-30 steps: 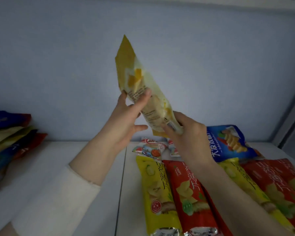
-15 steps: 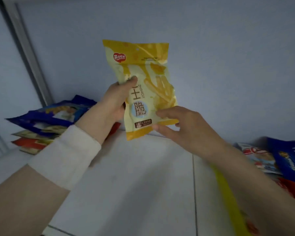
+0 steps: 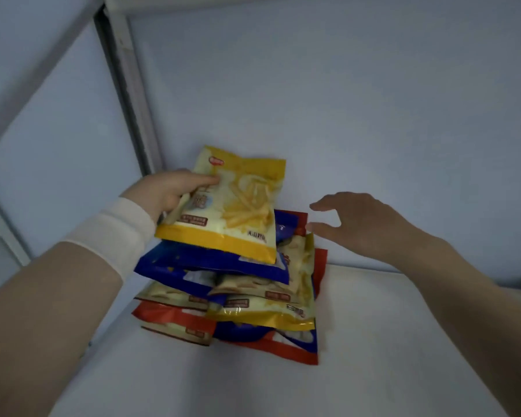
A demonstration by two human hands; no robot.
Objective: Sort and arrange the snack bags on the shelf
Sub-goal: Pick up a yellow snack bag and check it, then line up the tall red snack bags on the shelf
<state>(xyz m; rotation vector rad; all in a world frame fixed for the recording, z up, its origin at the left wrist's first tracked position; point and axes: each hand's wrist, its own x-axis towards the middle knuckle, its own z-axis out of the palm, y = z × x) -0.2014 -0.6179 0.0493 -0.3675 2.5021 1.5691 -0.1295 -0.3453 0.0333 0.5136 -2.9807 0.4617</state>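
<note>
My left hand (image 3: 173, 189) grips a yellow snack bag (image 3: 238, 206) by its left edge and holds it on top of a stack of snack bags (image 3: 232, 296) in the shelf's back left corner. The stack mixes blue, yellow and red bags, lying flat and a little askew. My right hand (image 3: 355, 224) hovers to the right of the stack with fingers spread, touching nothing.
The white shelf board (image 3: 358, 356) stretches to the right and front of the stack. A grey metal upright (image 3: 127, 85) stands at the left behind the stack. The pale back wall (image 3: 343, 100) closes the shelf.
My view swung left to the stack. The yellow bag went from upright in both hands down onto the stack. My right hand let go of it.
</note>
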